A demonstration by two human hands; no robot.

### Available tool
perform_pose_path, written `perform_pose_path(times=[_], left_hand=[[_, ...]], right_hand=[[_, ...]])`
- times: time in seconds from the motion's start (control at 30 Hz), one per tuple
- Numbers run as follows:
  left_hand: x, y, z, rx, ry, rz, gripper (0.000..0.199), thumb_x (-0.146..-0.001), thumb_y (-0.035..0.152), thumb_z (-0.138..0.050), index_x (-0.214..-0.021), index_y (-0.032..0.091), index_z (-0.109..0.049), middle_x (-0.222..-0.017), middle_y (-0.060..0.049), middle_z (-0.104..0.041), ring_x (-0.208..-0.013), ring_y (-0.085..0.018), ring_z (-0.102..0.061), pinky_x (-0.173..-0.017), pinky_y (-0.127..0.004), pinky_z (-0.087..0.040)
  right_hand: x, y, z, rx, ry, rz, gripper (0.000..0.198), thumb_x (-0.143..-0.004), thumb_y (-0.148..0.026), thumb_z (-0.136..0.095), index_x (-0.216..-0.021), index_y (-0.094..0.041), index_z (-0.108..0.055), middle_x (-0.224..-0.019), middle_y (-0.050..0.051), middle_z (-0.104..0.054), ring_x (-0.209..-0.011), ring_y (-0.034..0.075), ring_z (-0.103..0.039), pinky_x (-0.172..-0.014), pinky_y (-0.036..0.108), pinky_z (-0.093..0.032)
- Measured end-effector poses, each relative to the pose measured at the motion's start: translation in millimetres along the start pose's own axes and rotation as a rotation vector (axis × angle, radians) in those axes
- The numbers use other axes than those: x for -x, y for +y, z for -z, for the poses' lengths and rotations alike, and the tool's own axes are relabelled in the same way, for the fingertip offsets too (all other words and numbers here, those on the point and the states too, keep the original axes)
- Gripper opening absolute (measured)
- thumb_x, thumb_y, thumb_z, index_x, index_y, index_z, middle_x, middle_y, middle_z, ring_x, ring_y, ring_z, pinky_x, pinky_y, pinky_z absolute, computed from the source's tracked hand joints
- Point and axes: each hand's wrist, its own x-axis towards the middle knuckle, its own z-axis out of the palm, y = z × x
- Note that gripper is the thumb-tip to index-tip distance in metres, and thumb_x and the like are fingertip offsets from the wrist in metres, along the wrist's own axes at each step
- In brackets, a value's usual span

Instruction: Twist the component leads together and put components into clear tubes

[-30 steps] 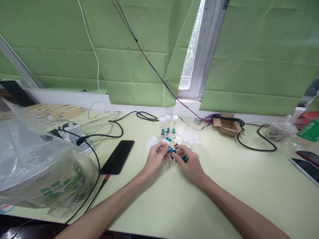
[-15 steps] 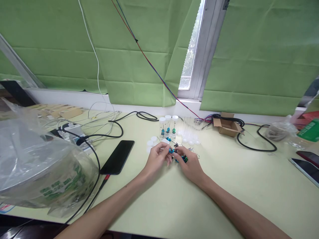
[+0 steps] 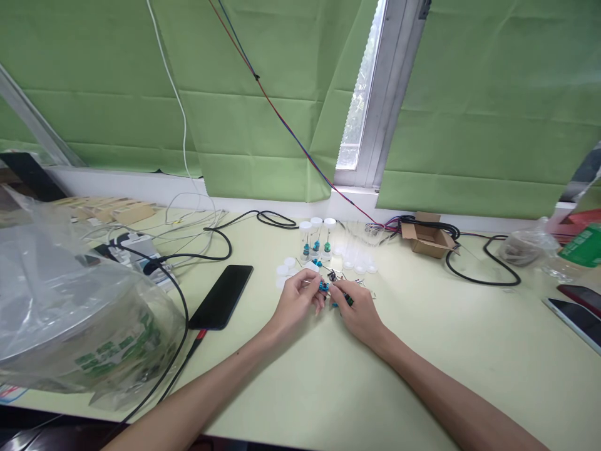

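Observation:
My left hand (image 3: 300, 293) is closed in a pinch on a small blue part (image 3: 323, 286) with a thin metal rod. Close beside it, the fingers of my right hand (image 3: 355, 307) are pressed together at the blue part's right end; what sits between those fingertips is too small to make out. Under and around my right fingers lie more small blue and green parts, partly hidden. A small black piece (image 3: 332, 275) rests just beyond my hands. Behind it stand three clear tubes (image 3: 316, 241) with white caps, each with a blue or green part inside.
White caps (image 3: 290, 262) and clear empty tubes (image 3: 361, 260) lie around the work spot. A black phone (image 3: 223, 297) is to the left, beside a large plastic-bagged container (image 3: 89, 332). Cables and an open cardboard box (image 3: 428, 241) line the back; phones (image 3: 577, 322) lie far right.
My right fingertips have shifted slightly at the end of the blue part, and more of the black piece behind shows. My left hand stays nearly still.

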Motion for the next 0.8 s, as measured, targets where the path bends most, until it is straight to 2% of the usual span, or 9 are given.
perform_pose_path(times=[0.13, 0.23, 0.33, 0.47, 0.8], left_hand=[[0.3, 0.9, -0.9, 0.005, 0.005, 0.009, 0.024, -0.086, 0.041, -0.064, -0.078, 0.018, -0.059, -0.06, -0.001, -0.06, -0.051, -0.012, -0.054, -0.049, -0.025, -0.042], [0.0, 1.0, -0.9, 0.014, 0.024, 0.023, 0.023, -0.086, 0.04, -0.063, -0.079, 0.018, -0.059, -0.058, 0.0, -0.06, -0.05, -0.012, -0.053, -0.05, -0.025, -0.042], [-0.9, 0.1, 0.2, 0.024, 0.038, 0.03, 0.023, -0.086, 0.04, -0.063, -0.08, 0.018, -0.059, -0.056, 0.0, -0.059, -0.05, -0.012, -0.053, -0.051, -0.025, -0.041], [-2.0, -1.6, 1.9, 0.047, 0.041, 0.039, 0.023, -0.086, 0.039, -0.063, -0.079, 0.018, -0.058, -0.058, -0.001, -0.06, -0.051, -0.012, -0.054, -0.051, -0.025, -0.041], [-0.8, -0.1, 1.2, 0.011, 0.03, 0.02, 0.023, -0.086, 0.041, -0.063, -0.08, 0.018, -0.06, -0.059, -0.001, -0.06, -0.05, -0.012, -0.054, -0.05, -0.025, -0.042]], right_hand=[[-0.1, 1.0, -0.6, -0.013, -0.01, -0.018, 0.038, -0.101, -0.036, -0.04, -0.072, -0.021, -0.059, -0.065, 0.0, -0.063, -0.063, 0.016, -0.056, -0.072, 0.029, -0.042], [1.0, 0.4, -1.0, -0.079, 0.007, -0.064, 0.021, -0.098, -0.035, -0.046, -0.096, -0.021, -0.062, -0.07, 0.0, -0.065, -0.066, 0.016, -0.059, -0.071, 0.029, -0.044], [1.9, -1.4, -0.6, -0.124, 0.018, -0.051, 0.02, -0.094, -0.032, -0.054, -0.11, -0.02, -0.057, -0.074, 0.0, -0.066, -0.069, 0.017, -0.061, -0.069, 0.028, -0.045], [1.8, -2.5, 0.0, -0.102, 0.028, -0.007, 0.016, -0.093, -0.029, -0.056, -0.105, -0.02, -0.058, -0.076, 0.0, -0.065, -0.071, 0.017, -0.062, -0.068, 0.029, -0.045], [2.1, 2.0, -1.9, -0.088, 0.019, -0.023, 0.013, -0.095, -0.031, -0.053, -0.099, -0.021, -0.061, -0.078, 0.001, -0.07, -0.072, 0.018, -0.063, -0.07, 0.031, -0.046]])
